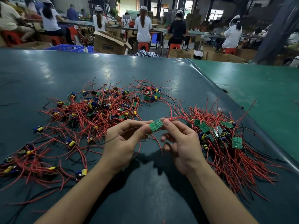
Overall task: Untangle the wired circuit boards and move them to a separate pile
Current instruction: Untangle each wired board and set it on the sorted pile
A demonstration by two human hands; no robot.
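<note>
Two hands, my left hand (127,139) and right hand (179,143), pinch one light, stiff circuit board (156,125) by its edges at frame centre, its limp red wires (157,143) trailing, likely to snag.

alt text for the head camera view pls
Both hands, left hand and right hand, pinch a small green circuit board above a dark table, with a tangled heap of red-wired boards to the left and a tidier pile to the right.

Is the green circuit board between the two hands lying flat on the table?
No, the green circuit board is pinched in the air between the fingertips of the left hand and the right hand, above the table.
</note>
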